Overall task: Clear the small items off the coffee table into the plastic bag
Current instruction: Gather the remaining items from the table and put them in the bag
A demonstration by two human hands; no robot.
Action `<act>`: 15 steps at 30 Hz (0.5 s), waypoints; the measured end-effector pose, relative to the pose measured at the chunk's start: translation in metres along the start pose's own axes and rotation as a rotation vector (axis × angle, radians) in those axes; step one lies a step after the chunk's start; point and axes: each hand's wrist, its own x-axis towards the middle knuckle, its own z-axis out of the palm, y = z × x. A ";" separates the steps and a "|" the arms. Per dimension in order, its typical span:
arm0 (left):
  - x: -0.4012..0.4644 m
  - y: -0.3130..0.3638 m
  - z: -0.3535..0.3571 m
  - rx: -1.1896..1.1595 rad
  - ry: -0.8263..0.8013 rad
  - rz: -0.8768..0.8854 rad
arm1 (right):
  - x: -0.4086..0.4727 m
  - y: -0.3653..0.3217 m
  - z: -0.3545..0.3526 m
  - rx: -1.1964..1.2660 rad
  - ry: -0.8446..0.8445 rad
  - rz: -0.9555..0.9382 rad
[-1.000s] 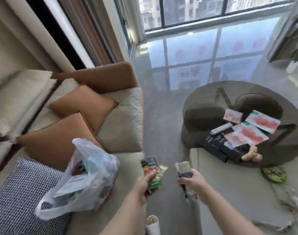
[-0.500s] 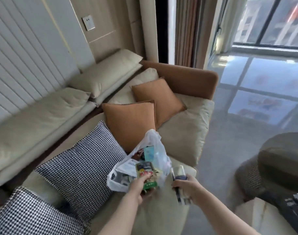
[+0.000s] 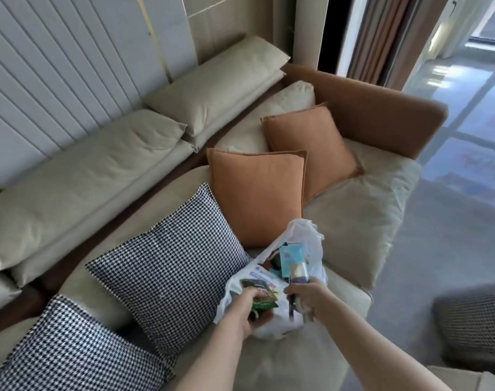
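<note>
Fingers point(image 3: 259, 295) grasp packets, others point(image 3: 292, 293) a bottle point(image 3: 298, 273), over bag point(image 3: 311, 238) beside cushions point(image 3: 173, 266).

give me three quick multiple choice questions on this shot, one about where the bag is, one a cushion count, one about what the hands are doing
1. Where does the plastic bag sit?
A. on the sofa seat
B. on the floor
C. on a glass table

2. How many orange cushions are on the sofa?
A. one
B. two
C. four

3. What state are the hands in?
A. both empty and flat
B. only the left holds something
C. each grips an item over the bag

Answers:
1 A, the bag rests on the beige sofa seat beside the checked cushion.
2 B, one orange cushion stands in front of another.
3 C, the left hand holds a green snack packet and the right hand holds a small tube.
</note>
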 end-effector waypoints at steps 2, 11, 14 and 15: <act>0.016 0.010 0.006 -0.041 -0.010 -0.039 | 0.017 -0.012 0.008 -0.026 0.003 0.016; 0.091 0.024 0.033 -0.035 0.124 -0.066 | 0.092 -0.037 0.023 -0.097 0.123 0.162; 0.098 0.020 0.023 0.045 0.227 -0.073 | 0.106 -0.039 0.028 -0.116 0.120 0.220; 0.100 0.020 0.020 0.060 0.260 -0.087 | 0.108 -0.040 0.028 -0.130 0.118 0.237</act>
